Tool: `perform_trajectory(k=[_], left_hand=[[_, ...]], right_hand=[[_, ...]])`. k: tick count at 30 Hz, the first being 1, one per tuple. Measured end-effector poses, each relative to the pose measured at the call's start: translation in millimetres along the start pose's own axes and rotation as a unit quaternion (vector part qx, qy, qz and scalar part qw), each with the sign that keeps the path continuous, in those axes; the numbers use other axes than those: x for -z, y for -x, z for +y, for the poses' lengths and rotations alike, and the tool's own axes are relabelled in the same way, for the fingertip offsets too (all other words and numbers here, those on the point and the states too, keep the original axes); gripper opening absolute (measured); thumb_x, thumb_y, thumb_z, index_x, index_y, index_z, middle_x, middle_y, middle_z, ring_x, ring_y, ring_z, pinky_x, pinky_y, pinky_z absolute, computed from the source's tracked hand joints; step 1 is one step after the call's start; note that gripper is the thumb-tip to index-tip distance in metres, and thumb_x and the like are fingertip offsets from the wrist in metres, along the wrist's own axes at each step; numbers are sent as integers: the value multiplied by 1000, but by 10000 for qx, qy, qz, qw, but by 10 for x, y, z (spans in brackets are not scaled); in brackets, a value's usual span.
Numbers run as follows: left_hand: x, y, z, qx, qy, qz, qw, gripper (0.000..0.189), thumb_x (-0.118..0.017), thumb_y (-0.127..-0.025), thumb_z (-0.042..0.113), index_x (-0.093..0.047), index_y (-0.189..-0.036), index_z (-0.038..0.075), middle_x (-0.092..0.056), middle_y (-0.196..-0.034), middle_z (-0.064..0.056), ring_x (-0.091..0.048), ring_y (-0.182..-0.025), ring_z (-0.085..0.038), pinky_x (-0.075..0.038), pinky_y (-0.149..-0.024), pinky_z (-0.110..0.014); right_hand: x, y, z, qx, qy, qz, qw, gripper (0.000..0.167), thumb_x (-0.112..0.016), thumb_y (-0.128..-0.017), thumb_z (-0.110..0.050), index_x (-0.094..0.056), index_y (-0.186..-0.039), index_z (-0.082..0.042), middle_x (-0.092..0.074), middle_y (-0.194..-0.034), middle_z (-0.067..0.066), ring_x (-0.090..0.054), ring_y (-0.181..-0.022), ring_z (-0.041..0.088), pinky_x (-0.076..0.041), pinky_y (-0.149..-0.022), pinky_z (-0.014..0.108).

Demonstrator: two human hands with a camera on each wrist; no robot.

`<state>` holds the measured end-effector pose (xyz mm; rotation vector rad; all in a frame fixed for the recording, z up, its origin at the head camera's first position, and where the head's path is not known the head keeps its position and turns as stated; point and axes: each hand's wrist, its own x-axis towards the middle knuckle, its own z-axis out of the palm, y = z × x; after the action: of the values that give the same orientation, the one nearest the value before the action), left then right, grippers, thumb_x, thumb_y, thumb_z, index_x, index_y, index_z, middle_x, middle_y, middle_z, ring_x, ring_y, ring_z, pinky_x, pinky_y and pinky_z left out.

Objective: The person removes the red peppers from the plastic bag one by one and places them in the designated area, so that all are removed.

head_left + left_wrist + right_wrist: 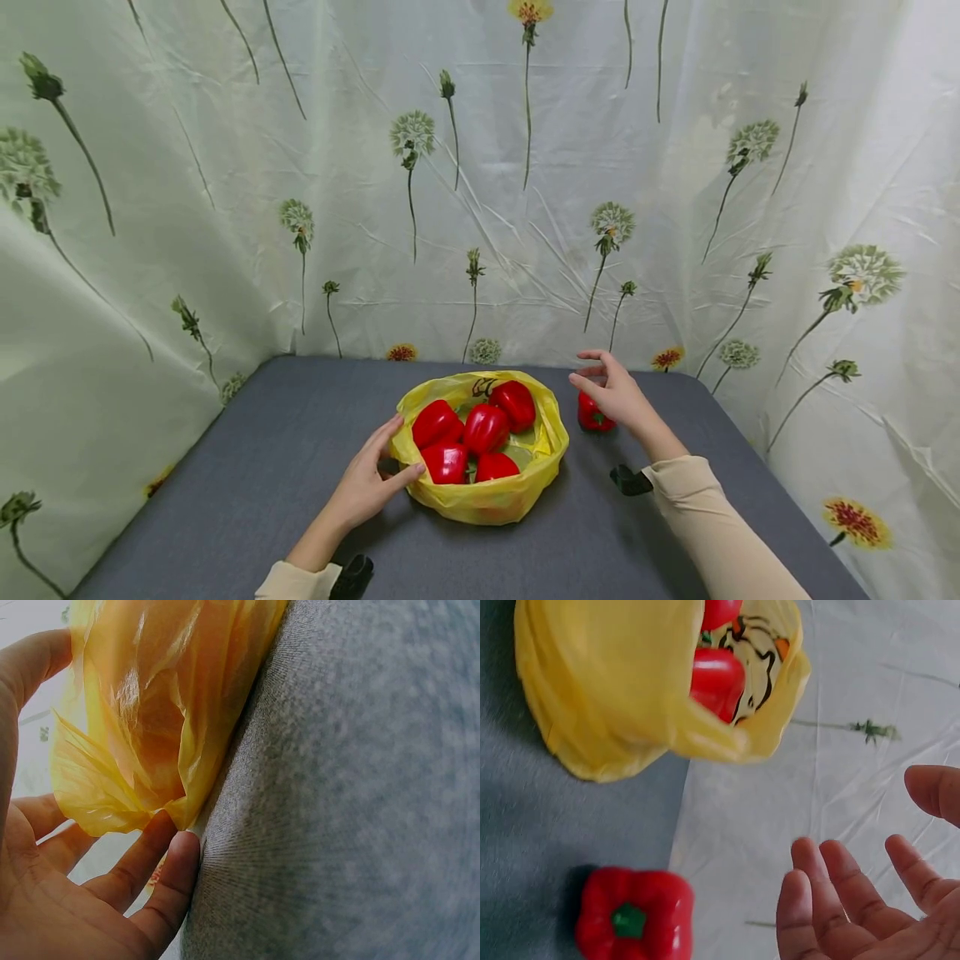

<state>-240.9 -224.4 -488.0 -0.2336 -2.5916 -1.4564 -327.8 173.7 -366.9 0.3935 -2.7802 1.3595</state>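
A yellow plastic bag (498, 505) stands on the table with its mouth spread wide, and several red bell peppers (486, 429) lie inside it. My left hand (366, 485) rests against the bag's left side, fingers spread. In the left wrist view its fingertips touch the crinkled yellow plastic (142, 697) low down near the tabletop. A single red bell pepper (595, 415) sits outside the bag to the right, its green stem (628, 920) visible in the right wrist view. Over that pepper hovers my right hand (618, 395), fingers apart and holding nothing, partly covering it in the head view.
Dark grey cloth covers the table (247, 483). A pale curtain (510, 250) printed with dandelions hangs behind it and along both sides. Black straps (630, 481) sit at both wrists, by the beige sleeves (712, 525).
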Motion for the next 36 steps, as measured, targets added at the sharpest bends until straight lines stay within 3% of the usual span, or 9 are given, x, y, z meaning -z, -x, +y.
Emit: perform_trajectory(k=[8, 15, 20, 31, 36], left_hand=[[6, 1, 7, -38, 11, 6, 10000, 89, -85, -93, 38, -41, -166, 13, -38, -173, -12, -61, -119, -25, -57, -79, -22], [6, 2, 5, -30, 9, 15, 10000, 89, -85, -93, 38, -41, -166, 13, -38, -173, -12, -62, -121, -27, -56, -79, -22], [1, 1, 5, 0, 12, 9, 10000, 90, -85, -92, 40, -41, -166, 14, -38, -173, -12, -62, -123, -28, -57, -80, -22], [-5, 8, -13, -13, -88, 40, 10000, 90, -85, -92, 41, -42, -166, 14, -39, -173, -12, -60, -129, -33, -57, -80, -23], [0, 4, -6, -39, -80, 23, 10000, 90, -85, -92, 42, -42, -166, 14, -39, -173, -12, -60, -126, -32, -57, -80, -23]], right_hand=[[-132, -3, -155, 561, 125, -413, 9975, 48, -64, -110, -30, -50, -152, -10, -62, -146, 25, -66, -128, 43, -56, -105, 55], [-247, -43, -245, 937, -116, -1359, 9862, 48, -64, -110, -27, -49, -151, -8, -58, -149, 27, -63, -132, 45, -53, -109, 59], [-349, -96, -274, 939, -232, -1794, 9790, 50, -66, -108, -28, -50, -151, -8, -58, -149, 29, -61, -134, 46, -52, -111, 59], [-563, -188, -323, 675, 74, -2106, 9752, 55, -70, -105, -31, -52, -151, -8, -60, -149, 23, -61, -134, 41, -56, -106, 55], [-648, -207, -323, 384, 73, -2084, 9773, 55, -73, -104, -30, -52, -149, -6, -68, -132, 20, -67, -116, 39, -61, -94, 52]])
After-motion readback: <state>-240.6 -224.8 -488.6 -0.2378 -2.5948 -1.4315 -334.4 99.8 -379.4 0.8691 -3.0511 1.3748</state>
